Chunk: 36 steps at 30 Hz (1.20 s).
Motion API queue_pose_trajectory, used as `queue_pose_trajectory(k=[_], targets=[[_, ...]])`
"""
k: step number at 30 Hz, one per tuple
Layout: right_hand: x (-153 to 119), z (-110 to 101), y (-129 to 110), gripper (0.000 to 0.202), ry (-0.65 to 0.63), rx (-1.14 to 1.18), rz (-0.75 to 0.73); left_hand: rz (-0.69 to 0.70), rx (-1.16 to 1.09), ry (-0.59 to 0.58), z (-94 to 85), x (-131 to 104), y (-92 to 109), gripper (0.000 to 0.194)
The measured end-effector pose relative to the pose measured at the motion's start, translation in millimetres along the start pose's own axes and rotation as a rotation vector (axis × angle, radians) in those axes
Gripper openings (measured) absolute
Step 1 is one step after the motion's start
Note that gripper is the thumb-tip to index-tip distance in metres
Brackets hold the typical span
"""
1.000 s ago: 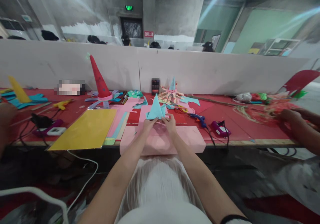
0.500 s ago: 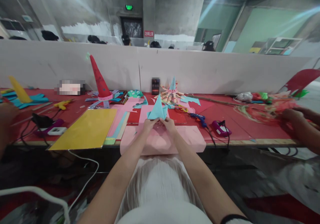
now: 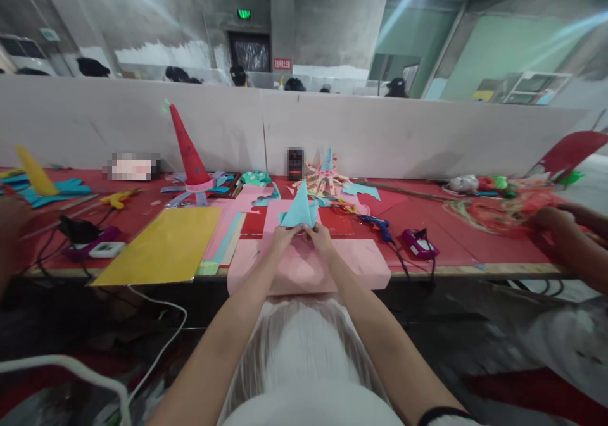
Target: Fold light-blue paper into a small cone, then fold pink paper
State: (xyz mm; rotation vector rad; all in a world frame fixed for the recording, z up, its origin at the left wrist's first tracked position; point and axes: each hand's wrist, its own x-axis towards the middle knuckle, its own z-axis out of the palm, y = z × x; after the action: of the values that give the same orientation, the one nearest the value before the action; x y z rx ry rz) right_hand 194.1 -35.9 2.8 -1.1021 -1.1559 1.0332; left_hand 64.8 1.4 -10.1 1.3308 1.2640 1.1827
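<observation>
A folded light-blue paper piece (image 3: 301, 209), with a tall pointed tip in the middle and flaps at its sides, stands up between my hands. My left hand (image 3: 285, 235) pinches its lower edge from the left. Close beside it, my right hand (image 3: 319, 235) grips the same edge, the fingertips of both hands nearly meeting. Beneath them, pink paper (image 3: 365, 264) covers the table and droops over its front edge. A small cone hat in blue with a fringed paper brim (image 3: 329, 166) stands just behind the paper piece.
Yellow sheet (image 3: 164, 245) and colored paper strips lie left; a red paper cone (image 3: 187, 147) stands behind them. Right are a blue glue gun (image 3: 379, 225), scissors (image 3: 346, 206) and a purple box (image 3: 420, 244) with cables. Another person's hands (image 3: 565, 230) handle red netting at far right.
Hardly anything differs. Both hands keep the blue paper in the same place, and the view has shifted very slightly.
</observation>
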Motion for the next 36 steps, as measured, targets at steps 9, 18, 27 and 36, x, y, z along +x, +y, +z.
queue_pose_trajectory(k=[9, 18, 27, 36], targets=[[-0.3, -0.3, 0.9, 0.038, 0.028, 0.074, -0.012, 0.041, -0.035, -0.021, 0.4, 1.3, -0.5, 0.036], [-0.4, -0.7, -0.1, 0.039, 0.027, 0.064, -0.018, 0.055, -0.066, -0.041, 2.5, -6.5, 8.8, 0.039], [-0.8, -0.4, -2.8, 0.036, 0.037, 0.064, 0.025, 0.054, -0.072, 0.006, 1.5, -15.5, 18.7, 0.038], [0.3, 0.8, -0.9, 0.035, 0.071, 0.087, 0.040, 0.019, -0.023, 0.001, -0.5, -14.6, 19.3, 0.037]])
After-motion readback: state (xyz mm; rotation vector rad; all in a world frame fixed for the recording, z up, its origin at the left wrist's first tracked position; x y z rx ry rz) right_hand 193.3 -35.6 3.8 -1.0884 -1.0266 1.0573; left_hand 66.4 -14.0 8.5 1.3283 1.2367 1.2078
